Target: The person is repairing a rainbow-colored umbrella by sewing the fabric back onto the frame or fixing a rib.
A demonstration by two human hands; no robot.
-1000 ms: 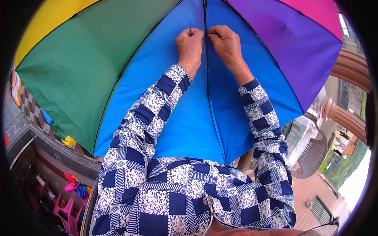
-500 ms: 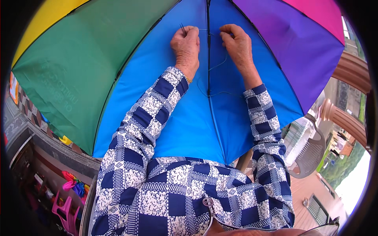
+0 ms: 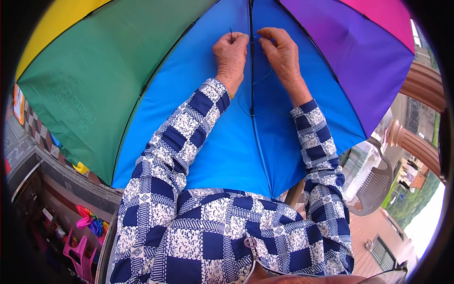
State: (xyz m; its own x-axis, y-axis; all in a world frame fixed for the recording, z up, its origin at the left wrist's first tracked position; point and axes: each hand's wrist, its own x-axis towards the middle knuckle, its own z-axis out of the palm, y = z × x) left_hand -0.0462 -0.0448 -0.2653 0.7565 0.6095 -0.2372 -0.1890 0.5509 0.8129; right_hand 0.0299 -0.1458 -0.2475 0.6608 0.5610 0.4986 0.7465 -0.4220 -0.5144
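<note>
Rainbow-coloured, the open umbrella [image 3: 184, 90] shows its ribbed underside, presumably making the middle rib [image 3: 252, 94] reachable: left of it, the left hand [image 3: 231, 56] pinches a thin dark object [image 3: 231, 32]; right of it, the right hand [image 3: 283, 52] curls, grip unclear; thread [image 3: 269, 111] crosses it.

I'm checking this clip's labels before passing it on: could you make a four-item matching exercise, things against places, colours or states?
Things:
1. Left hand
2. Right hand
3. Umbrella panels behind the hands
4. Perforated chair

Places, colours or states:
A. Blue
B. To the right of the black rib
C. Toward the picture's right edge, beyond the umbrella
D. To the left of the black rib, pinching a thin dark item

Right pairs: 1-D, 2-B, 3-A, 4-C
</note>
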